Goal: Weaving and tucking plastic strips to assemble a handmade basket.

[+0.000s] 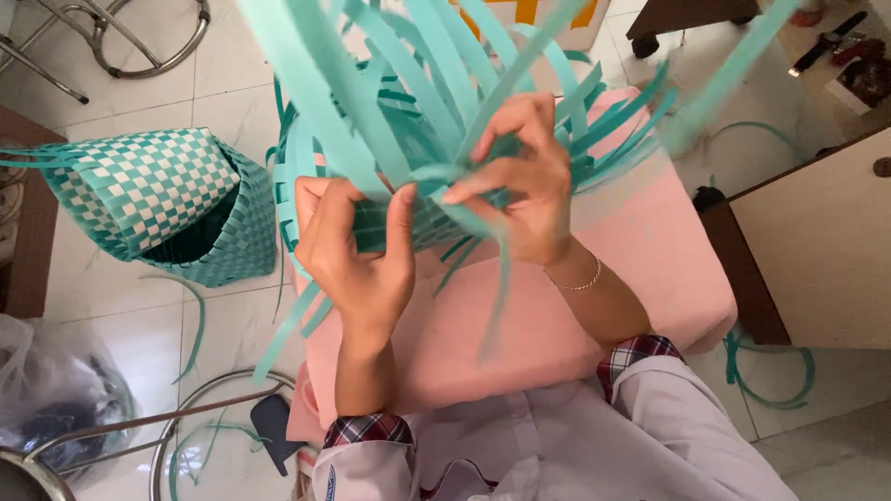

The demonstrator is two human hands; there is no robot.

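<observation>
Teal strips [436, 102] of half-woven basket [408, 223] pinched by left hand [357, 250] and right hand [520, 181]; both grips closed; keep tension even.

The room is bright and evenly lit, with only soft shadows. The white floor tiles [232, 102] shine with mild glare. The long teal strips [408, 65] rising above both hands are smeared with motion blur, while the hands themselves look fairly sharp.

Head view, steeply downward, close
</observation>
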